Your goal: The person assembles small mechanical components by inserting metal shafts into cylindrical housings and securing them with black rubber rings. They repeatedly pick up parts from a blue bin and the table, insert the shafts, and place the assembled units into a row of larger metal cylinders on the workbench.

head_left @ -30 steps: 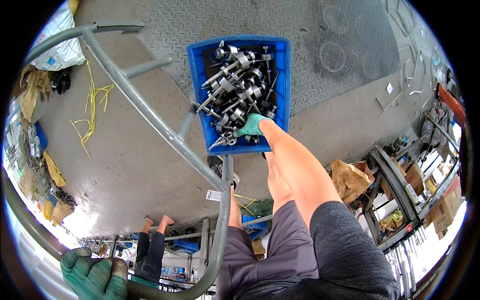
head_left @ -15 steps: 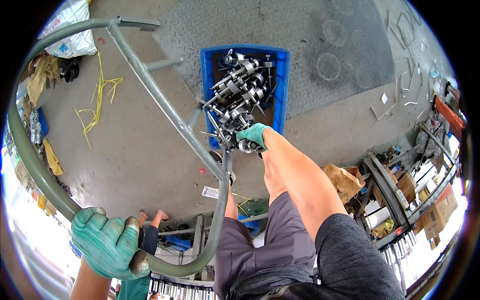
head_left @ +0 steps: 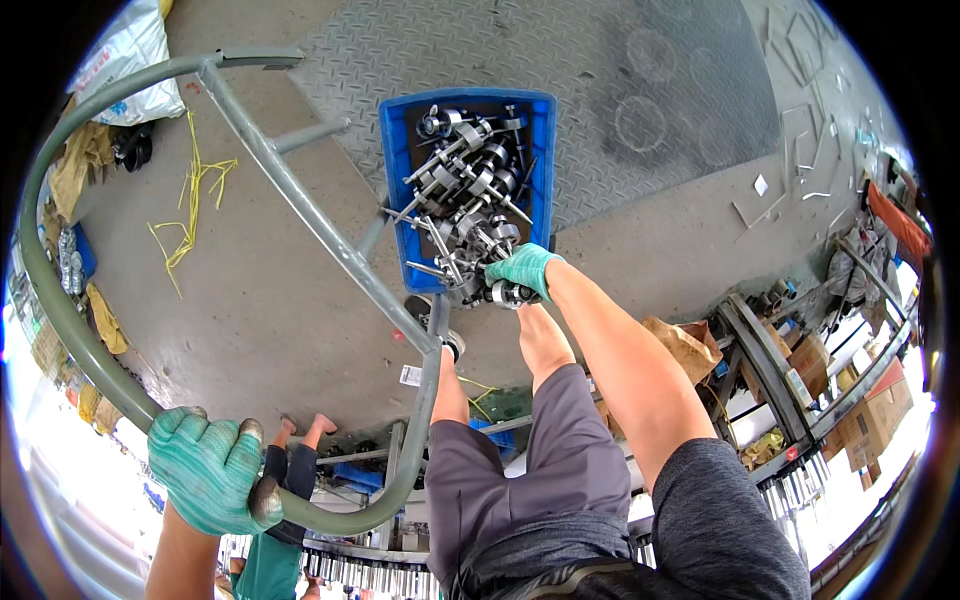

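My left hand [head_left: 208,470], in a green knit glove with worn fingertips, is wrapped round a bent grey-green metal tube frame [head_left: 85,340] at the lower left. My right hand [head_left: 525,270], gloved alike, reaches to the near end of a blue plastic crate [head_left: 548,170]. Its fingers are closed on a metal shaft part with round discs [head_left: 508,292]; they hide part of it. More metal shaft parts [head_left: 465,175] lie heaped in the crate. The heap covers most of the crate's near rim.
A patterned metal plate [head_left: 590,100] lies beneath and beside the crate. Yellow cord [head_left: 190,210] lies on the left floor. A rack with cardboard boxes [head_left: 870,425] stands at right. Another person's legs [head_left: 300,450] show at lower left. My own legs are close to the crate.
My right hand has shifted right relative to the crate, and the disc-bearing part has moved with it. The view has turned slightly. My left hand keeps its grip on the tube frame.
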`<state>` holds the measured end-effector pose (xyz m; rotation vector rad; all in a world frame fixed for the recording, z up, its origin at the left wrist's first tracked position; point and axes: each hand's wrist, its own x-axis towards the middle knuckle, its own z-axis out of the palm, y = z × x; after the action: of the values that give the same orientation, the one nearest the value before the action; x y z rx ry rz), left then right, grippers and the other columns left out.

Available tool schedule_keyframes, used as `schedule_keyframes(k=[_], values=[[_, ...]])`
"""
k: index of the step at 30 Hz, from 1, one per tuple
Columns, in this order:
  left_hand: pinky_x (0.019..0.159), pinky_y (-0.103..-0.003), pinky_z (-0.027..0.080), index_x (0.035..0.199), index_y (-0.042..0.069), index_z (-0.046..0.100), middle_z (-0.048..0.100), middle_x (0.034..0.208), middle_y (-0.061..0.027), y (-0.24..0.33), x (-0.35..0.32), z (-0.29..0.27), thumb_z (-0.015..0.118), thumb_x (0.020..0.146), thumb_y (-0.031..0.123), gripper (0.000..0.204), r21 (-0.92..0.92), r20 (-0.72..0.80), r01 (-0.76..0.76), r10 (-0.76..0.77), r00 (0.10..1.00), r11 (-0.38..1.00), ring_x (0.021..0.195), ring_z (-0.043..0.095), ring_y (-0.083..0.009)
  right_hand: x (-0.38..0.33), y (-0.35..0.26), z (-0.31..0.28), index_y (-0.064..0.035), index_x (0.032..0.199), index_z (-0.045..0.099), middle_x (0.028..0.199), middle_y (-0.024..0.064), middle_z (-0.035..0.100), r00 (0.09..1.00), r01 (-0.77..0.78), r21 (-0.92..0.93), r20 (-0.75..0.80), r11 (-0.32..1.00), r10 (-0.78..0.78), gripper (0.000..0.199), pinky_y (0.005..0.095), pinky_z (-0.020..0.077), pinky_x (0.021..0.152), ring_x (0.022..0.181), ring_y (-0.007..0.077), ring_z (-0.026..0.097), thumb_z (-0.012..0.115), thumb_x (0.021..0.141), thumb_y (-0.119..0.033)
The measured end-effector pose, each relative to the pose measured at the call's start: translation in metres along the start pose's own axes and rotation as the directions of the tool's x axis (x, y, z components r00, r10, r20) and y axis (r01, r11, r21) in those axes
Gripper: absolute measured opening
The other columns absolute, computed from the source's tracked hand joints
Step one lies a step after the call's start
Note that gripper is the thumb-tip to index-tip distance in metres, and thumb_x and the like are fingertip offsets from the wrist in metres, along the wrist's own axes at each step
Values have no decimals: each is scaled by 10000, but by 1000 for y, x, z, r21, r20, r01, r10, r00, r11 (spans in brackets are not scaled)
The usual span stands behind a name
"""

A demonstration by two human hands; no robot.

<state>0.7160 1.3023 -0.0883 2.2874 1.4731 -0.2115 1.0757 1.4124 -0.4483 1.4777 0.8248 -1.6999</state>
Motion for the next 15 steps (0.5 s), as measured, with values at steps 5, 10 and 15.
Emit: schedule_keyframes(k=[5,10,15], values=[[700,-477,433,895,63,696,583,752,-76,-3,-2,1,579,804,435,400,-15,34,8,-8,999,1000,653,541,-285,-18,3,-12,-71,842,824,735,44,732,997,75,-18,9,997,-75,228,341,515,527,585,159,651,837,811,-297],[672,-462,423,892,51,693,573,740,-82,-5,5,5,618,726,400,394,-27,18,9,-8,1000,1000,639,519,-283,-44,14,-12,-44,853,815,768,77,748,994,107,84,-2,991,-107,246,348,548,591,633,178,681,843,791,-280],[714,-494,429,995,32,684,569,809,-106,1,-3,-1,652,649,344,467,-58,42,32,-29,999,998,687,543,-314,-96,43,-18,13,968,789,847,120,774,955,295,37,-35,955,-294,343,373,577,712,736,194,707,879,747,-233]])
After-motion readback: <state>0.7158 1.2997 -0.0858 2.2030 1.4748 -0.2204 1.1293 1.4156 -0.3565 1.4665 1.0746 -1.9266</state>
